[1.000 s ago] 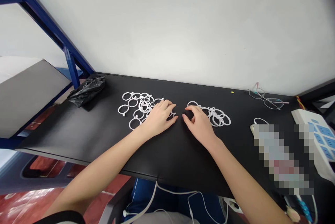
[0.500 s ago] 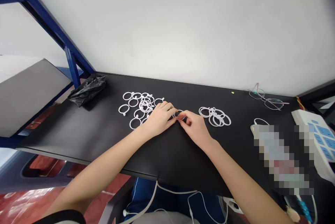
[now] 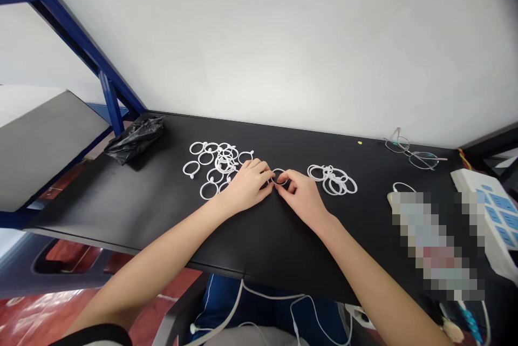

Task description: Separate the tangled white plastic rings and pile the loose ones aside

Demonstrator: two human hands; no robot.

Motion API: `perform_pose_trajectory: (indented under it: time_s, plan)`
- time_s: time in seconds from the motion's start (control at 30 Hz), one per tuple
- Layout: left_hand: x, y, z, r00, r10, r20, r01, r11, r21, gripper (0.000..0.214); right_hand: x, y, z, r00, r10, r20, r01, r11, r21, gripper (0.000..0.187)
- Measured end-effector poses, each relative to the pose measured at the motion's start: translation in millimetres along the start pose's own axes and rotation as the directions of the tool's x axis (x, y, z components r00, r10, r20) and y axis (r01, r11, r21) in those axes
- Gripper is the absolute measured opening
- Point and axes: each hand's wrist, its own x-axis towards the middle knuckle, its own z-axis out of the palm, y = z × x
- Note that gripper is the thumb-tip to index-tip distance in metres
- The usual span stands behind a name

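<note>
My left hand (image 3: 246, 187) and my right hand (image 3: 302, 197) meet fingertip to fingertip over the black table (image 3: 259, 227). Both pinch the same white plastic ring (image 3: 279, 175) between thumb and fingers. Left of my left hand lies a loose spread of several white rings (image 3: 214, 165). Right of my right hand sits a smaller heap of linked white rings (image 3: 332, 179).
A crumpled black bag (image 3: 135, 138) lies at the table's far left corner by a blue metal frame (image 3: 81, 49). Eyeglasses (image 3: 413, 153) rest at the far right. A white power strip (image 3: 491, 216) and a blurred patch sit at the right edge. White cables (image 3: 259, 308) hang below the front edge.
One second ago my hands were apart, each at its own pile. They have come together at the centre and now both grip one ring.
</note>
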Motion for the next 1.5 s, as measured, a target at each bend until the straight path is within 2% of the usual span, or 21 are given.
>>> perform_pose_trajectory:
  time_s: [0.17, 0.53, 0.6, 0.7, 0.83, 1.07, 1.27, 1.4, 1.5]
  plan:
    - [-0.6, -0.6, 2.0, 1.0, 0.024, -0.015, -0.024, 1.0, -0.007, 0.019, 0.4, -0.7, -0.3, 1.0, 0.004, 0.006, -0.004, 0.999, 0.036, 0.004]
    - [1.5, -3.9, 3.1, 0.999, 0.026, -0.035, -0.026, 1.0, 0.013, 0.022, -1.4, -8.0, -3.7, 0.987, -0.058, -0.151, 0.066, 0.997, 0.049, 0.007]
    - [1.7, -3.3, 2.7, 0.998, 0.017, -0.055, -0.018, 1.0, -0.013, 0.021, -1.7, -10.0, -3.6, 0.98, -0.053, -0.193, 0.074, 0.991, 0.107, 0.005]
    - [1.8, -2.3, 1.3, 0.995, 0.017, -0.101, -0.021, 0.999, -0.042, 0.02, -1.2, -11.3, -4.2, 0.969, 0.016, -0.245, 0.047, 0.967, 0.251, 0.015]
    - [1.4, -1.7, -0.1, 0.986, 0.031, -0.167, -0.043, 0.997, -0.068, 0.019, 0.4, -8.5, -4.8, 0.972, 0.131, -0.195, -0.053, 0.931, 0.36, 0.031]
    - [1.5, -0.1, 0.2, 0.963, 0.051, -0.265, -0.083, 0.99, -0.111, 0.022, 3.5, -8.2, -2.1, 0.967, 0.252, -0.034, -0.192, 0.812, 0.551, 0.042]
    - [1.3, 6.2, -6.1, 0.954, -0.077, -0.29, -0.018, 0.95, -0.31, 0.024, 5.6, -7.6, -1.2, 0.972, 0.223, -0.068, -0.126, 0.748, 0.651, 0.039]
    - [1.5, 10.1, -10.2, 0.958, -0.2, -0.203, 0.078, 0.87, -0.487, 0.025, 4.4, -9.1, -3.4, 0.974, 0.189, -0.122, -0.064, 0.753, 0.655, 0.034]
    - [2.3, 11.7, -12.5, 0.959, -0.251, -0.129, 0.124, 0.786, -0.606, 0.03, 2.9, -12.6, -4.7, 0.978, 0.159, -0.133, -0.03, 0.742, 0.67, 0.031]
